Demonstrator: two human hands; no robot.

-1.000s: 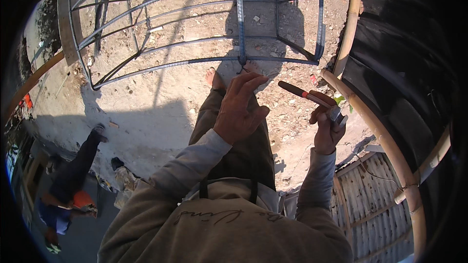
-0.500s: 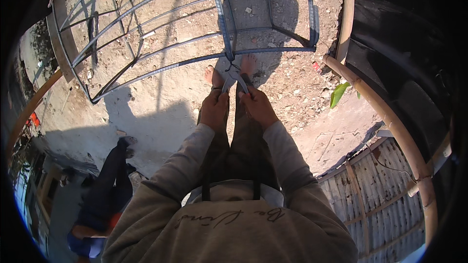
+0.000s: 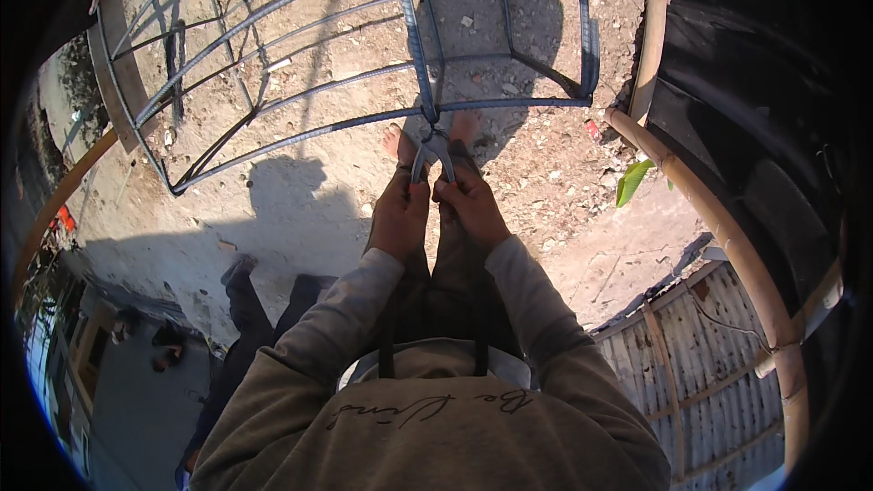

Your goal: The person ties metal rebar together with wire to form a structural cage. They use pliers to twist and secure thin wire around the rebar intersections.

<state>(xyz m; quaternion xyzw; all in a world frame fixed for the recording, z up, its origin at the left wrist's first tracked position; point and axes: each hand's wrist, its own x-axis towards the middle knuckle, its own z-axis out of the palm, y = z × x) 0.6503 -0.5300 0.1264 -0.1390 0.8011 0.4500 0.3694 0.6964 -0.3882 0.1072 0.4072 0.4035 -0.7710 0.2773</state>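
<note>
A pair of steel pincers (image 3: 436, 147) is held between my two hands, its jaws pointing away from me. My left hand (image 3: 398, 220) is closed round one handle, and my right hand (image 3: 475, 215) grips the other. The handles stand slightly apart. At the jaws is a dark loop that looks like tie wire (image 3: 434, 131), just below the corner where a ribbed steel stirrup (image 3: 415, 36) meets the near long bar of a rebar cage (image 3: 509, 104). Whether the jaws are clamped on the wire is too small to tell.
Bamboo poles (image 3: 718, 195) and black sheeting (image 3: 764, 118) run along the right. Corrugated sheet (image 3: 718, 355) lies at lower right. Another person's legs (image 3: 250, 318) show at lower left. A wooden board (image 3: 118, 82) stands by the cage's left end. My bare feet are under the cage edge.
The pincer handles have come closer together, and my hands with them. The other person at lower left has shifted to the right, nearer to me.
</note>
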